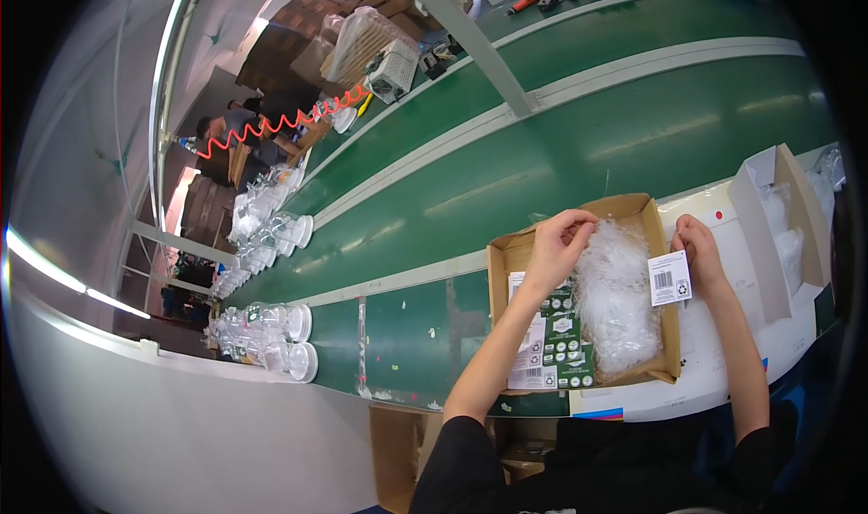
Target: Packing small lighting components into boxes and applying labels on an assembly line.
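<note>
The white card (pixel 669 279) hanging from the right hand (pixel 701 250), right of centre in the frame, could slip or bend, since only the fingertips seem to carry it and its lower part hangs free over the box's right wall. Those fingertips are pinched narrow at its upper corner; whether they grip the card itself or a fine string is too small to tell. The left hand (pixel 553 250) has its fingers drawn close together at the upper end of the clear filler (pixel 619 311); I cannot tell if they hold anything. Loose strands there could snag on the fingers and be pulled out over the rim, and a forearm leaning across could push the green printed cards (pixel 565 338) out of line. The shallow cardboard box (pixel 671 342) sits right of centre in the lower half of the frame, open at the top, its brown walls a little uneven. Its right part is filled by a long, glossy, whitish heap of crinkled strands, and what lies beneath is hidden; its left part shows green and white cards, overlapping and partly covered by the left forearm.
</note>
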The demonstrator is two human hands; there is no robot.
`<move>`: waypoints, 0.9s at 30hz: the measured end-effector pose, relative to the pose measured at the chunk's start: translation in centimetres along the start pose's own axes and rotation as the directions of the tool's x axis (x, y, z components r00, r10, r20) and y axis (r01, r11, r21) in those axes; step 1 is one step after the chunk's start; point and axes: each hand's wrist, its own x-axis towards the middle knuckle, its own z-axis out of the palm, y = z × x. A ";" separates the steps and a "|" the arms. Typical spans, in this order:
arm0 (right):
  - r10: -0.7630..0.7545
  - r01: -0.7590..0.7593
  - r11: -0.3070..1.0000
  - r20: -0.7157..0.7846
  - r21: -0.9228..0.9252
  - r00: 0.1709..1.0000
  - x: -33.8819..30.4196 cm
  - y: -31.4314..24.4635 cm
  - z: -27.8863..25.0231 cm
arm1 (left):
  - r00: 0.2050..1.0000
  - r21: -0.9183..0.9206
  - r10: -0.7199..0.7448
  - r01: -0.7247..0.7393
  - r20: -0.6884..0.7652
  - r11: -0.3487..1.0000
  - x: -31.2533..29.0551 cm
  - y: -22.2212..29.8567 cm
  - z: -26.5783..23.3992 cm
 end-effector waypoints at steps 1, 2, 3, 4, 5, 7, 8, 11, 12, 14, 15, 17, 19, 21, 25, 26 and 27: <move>0.001 -0.001 1.000 0.001 -0.019 1.000 0.0 0.0 0.2 | 1.000 0.005 -0.006 0.006 0.007 1.000 -0.1 0.0 -0.1; 0.000 0.000 1.000 0.000 -0.016 1.000 0.1 0.0 0.2 | 1.000 0.007 -0.006 0.006 0.010 1.000 -0.1 -0.1 0.0; 0.001 -0.001 1.000 0.001 -0.022 1.000 0.1 0.0 0.1 | 1.000 -0.011 -0.006 0.006 0.012 1.000 -0.2 -0.2 0.0; 0.001 -0.001 1.000 0.004 -0.028 1.000 0.2 0.1 0.1 | 1.000 -0.030 -0.006 0.006 0.014 1.000 -0.2 -0.3 0.0; 0.001 -0.001 1.000 0.006 -0.031 1.000 0.3 0.2 -0.1 | 1.000 -0.031 -0.005 0.005 0.010 1.000 -0.2 -0.2 0.1; 0.004 -0.004 1.000 0.003 -0.030 1.000 0.3 0.5 -0.6 | 1.000 -0.034 0.000 0.001 0.002 0.999 -0.1 -0.1 0.2; 0.004 -0.004 0.999 0.004 -0.033 1.000 0.3 0.5 -0.6 | 1.000 -0.037 0.000 0.000 0.000 0.999 0.0 -0.1 0.2; -0.012 0.012 1.000 -0.001 -0.021 1.000 0.1 0.3 -0.5 | 1.000 -0.010 0.007 -0.007 0.011 1.000 0.1 -0.1 0.0; -0.011 0.011 1.000 0.000 -0.022 1.000 0.1 0.2 -0.1 | 1.000 -0.015 -0.003 0.003 0.008 1.000 0.1 -0.1 0.0; -0.013 0.013 1.000 -0.002 -0.020 1.000 0.0 0.0 0.1 | 1.000 -0.016 -0.012 0.013 0.011 1.000 0.0 -0.1 0.0; -0.003 0.003 1.000 0.007 -0.030 1.000 0.1 0.0 0.1 | 1.000 -0.026 -0.014 0.014 0.006 1.000 -0.2 -0.2 0.1; 0.007 -0.006 0.999 0.021 -0.042 1.000 0.2 0.1 -0.1 | 1.000 -0.036 -0.014 0.014 -0.004 0.999 -0.2 -0.1 0.2; 0.004 -0.004 0.999 0.002 -0.042 1.000 0.4 0.6 -0.6 | 1.000 -0.016 0.009 -0.010 -0.019 1.000 -0.2 -0.1 0.4; -0.003 0.004 0.999 0.008 -0.043 1.000 0.4 0.7 -1.0 | 0.999 -0.005 0.025 -0.025 -0.032 1.000 0.1 -0.1 0.4; -0.007 0.007 1.000 -0.001 -0.017 1.000 0.1 0.2 0.2 | 0.997 0.014 0.043 -0.042 -0.059 0.999 0.1 -0.4 -0.1; -0.008 0.008 1.000 -0.007 -0.015 1.000 0.0 0.0 0.3 | 0.998 0.014 0.042 -0.042 -0.053 0.999 0.1 -0.3 -0.1; -0.001 0.001 1.000 0.003 -0.023 1.000 -0.1 -0.3 0.3 | 0.999 -0.005 0.031 -0.032 -0.040 0.999 -0.1 -0.2 0.0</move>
